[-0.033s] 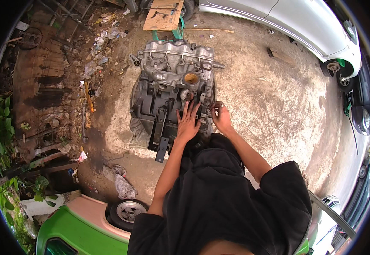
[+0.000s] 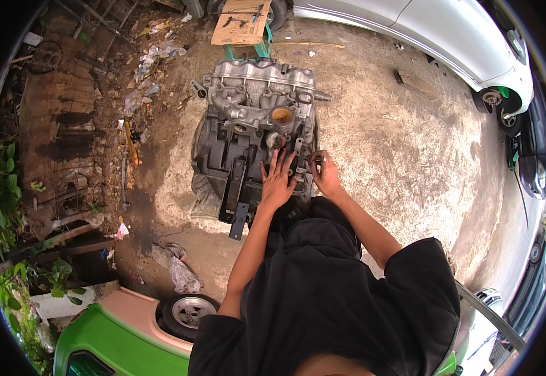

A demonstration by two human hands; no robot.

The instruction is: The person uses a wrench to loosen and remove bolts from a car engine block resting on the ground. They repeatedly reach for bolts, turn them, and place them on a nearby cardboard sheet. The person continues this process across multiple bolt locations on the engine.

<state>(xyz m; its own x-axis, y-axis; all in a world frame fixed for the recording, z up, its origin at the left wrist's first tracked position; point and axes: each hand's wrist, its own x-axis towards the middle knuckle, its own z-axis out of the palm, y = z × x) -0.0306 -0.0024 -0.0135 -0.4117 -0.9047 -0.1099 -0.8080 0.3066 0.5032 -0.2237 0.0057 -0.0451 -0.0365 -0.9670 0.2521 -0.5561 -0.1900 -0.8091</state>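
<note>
A large grey metal engine (image 2: 260, 94) rests on the concrete in front of me, its cast cover at the far end. My left hand (image 2: 278, 180) lies on the near part of the engine with the fingers spread, holding nothing. At the engine's right edge is my right hand (image 2: 327, 175), its fingers curled together in a pinch; what sits between them, if anything, is too small to make out. Left of my left hand, a long black metal bracket (image 2: 239, 219) juts from the engine toward me. A round port (image 2: 282, 116) with a tan inside opens beyond my hands.
Past the engine stands a wooden board on a green stool (image 2: 241, 28), with dark tools on it. A silver car (image 2: 423, 31) is parked at the far right. Litter and planks (image 2: 59, 125) lie to the left. A green car (image 2: 122, 338) with a wheel (image 2: 188, 310) is at the lower left.
The fingers of my right hand have shifted slightly at the engine's right edge. My left hand and the engine have not moved.
</note>
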